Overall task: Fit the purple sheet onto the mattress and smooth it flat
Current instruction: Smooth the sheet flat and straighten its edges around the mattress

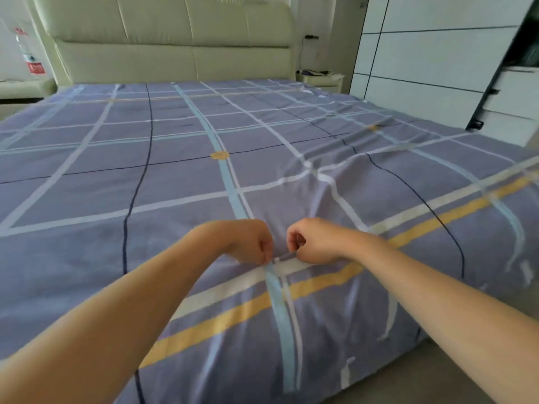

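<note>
The purple sheet point(180, 176), checked with white, light blue, yellow and dark lines, covers the whole mattress and hangs over its near edge. My left hand point(250, 240) and my right hand point(312, 240) sit close together at the foot edge, each with curled fingers pinching a small fold of the sheet between them. Creases fan out from that spot toward the right half of the bed. The left half lies mostly flat. The mattress itself is hidden under the cloth.
A padded cream headboard point(175, 39) stands at the far end. To the right are a white bedside table point(320, 78) and a white wardrobe point(437, 53). A plastic bottle point(30, 53) stands at far left. Grey floor point(423, 374) shows at lower right.
</note>
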`<act>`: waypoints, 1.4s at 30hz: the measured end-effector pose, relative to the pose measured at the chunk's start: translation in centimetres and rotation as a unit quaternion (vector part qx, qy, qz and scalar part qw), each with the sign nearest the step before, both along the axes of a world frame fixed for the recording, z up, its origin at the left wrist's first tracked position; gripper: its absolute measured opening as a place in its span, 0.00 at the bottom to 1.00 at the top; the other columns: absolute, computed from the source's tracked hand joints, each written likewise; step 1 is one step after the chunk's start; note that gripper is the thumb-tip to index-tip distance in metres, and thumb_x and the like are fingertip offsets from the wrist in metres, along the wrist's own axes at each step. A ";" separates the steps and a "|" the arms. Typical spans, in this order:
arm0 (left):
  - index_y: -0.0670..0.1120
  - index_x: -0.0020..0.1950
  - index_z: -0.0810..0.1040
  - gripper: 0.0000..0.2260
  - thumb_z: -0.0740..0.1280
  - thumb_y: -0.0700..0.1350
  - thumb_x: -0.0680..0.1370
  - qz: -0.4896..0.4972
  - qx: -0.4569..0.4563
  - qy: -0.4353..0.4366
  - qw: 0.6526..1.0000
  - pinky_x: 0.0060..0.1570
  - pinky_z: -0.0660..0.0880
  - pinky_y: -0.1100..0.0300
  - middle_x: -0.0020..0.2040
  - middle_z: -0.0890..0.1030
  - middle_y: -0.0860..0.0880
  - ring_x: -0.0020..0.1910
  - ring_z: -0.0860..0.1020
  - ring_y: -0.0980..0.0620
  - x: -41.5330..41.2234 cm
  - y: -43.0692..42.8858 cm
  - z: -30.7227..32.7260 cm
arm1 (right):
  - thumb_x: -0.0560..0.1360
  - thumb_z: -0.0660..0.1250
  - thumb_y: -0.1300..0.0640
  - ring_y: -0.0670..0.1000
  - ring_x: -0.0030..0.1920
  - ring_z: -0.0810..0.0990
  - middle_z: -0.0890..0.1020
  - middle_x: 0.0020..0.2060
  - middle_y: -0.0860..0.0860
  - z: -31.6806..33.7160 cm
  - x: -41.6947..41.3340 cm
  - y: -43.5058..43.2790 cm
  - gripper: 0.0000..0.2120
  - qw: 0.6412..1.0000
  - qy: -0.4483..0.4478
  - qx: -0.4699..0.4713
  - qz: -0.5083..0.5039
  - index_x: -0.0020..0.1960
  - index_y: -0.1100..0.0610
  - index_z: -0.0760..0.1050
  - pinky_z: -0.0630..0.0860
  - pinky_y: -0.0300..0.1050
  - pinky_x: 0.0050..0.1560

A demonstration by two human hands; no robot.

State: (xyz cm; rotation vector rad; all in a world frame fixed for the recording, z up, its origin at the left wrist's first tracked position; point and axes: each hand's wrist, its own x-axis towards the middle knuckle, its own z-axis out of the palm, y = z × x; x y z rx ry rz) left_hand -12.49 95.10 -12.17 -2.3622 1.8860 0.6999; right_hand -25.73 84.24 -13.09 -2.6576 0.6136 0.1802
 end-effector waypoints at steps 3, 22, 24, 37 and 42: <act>0.43 0.45 0.82 0.08 0.66 0.46 0.75 0.015 0.025 0.001 1.000 0.48 0.76 0.57 0.37 0.81 0.48 0.34 0.77 0.52 -1.1 -2.0 1.2 | 0.72 0.62 0.63 0.42 0.35 0.74 0.77 0.34 0.42 0.5 -0.7 -1.4 0.12 0.998 -0.041 0.052 -0.013 0.42 0.47 0.77 0.69 0.34 0.34; 0.47 0.50 0.71 0.06 0.57 0.48 0.80 -0.004 -0.295 -0.136 0.946 0.40 0.71 0.52 0.50 0.75 0.49 0.50 0.74 0.46 -8.9 -13.0 -3.8 | 0.73 0.59 0.68 0.56 0.56 0.74 0.75 0.54 0.53 -4.4 -8.6 -15.3 0.20 0.944 -0.195 -0.207 -0.166 0.60 0.54 0.76 0.69 0.45 0.45; 0.48 0.48 0.70 0.07 0.57 0.49 0.81 -0.011 -0.289 -0.101 0.952 0.43 0.72 0.51 0.50 0.75 0.49 0.47 0.74 0.46 -9.3 -13.2 -3.3 | 0.72 0.60 0.69 0.56 0.55 0.76 0.77 0.51 0.53 -3.8 -9.3 -15.7 0.19 0.951 -0.185 -0.202 -0.147 0.57 0.54 0.78 0.72 0.46 0.47; 0.51 0.49 0.73 0.05 0.61 0.50 0.77 -0.048 -0.270 -0.076 0.959 0.49 0.72 0.54 0.51 0.74 0.53 0.55 0.72 0.50 -12.0 -19.8 -2.3 | 0.74 0.60 0.65 0.55 0.55 0.76 0.75 0.54 0.51 -4.6 -16.5 -21.6 0.16 0.912 -0.222 -0.121 -0.322 0.59 0.52 0.74 0.75 0.51 0.54; 0.51 0.61 0.74 0.18 0.62 0.59 0.76 -0.110 -0.301 -0.153 0.935 0.59 0.66 0.57 0.60 0.72 0.53 0.62 0.70 0.50 -15.5 -24.8 -4.3 | 0.75 0.58 0.67 0.58 0.62 0.74 0.75 0.63 0.54 -6.4 -18.6 -24.5 0.26 0.924 -0.142 -0.173 -0.311 0.71 0.50 0.66 0.74 0.51 0.54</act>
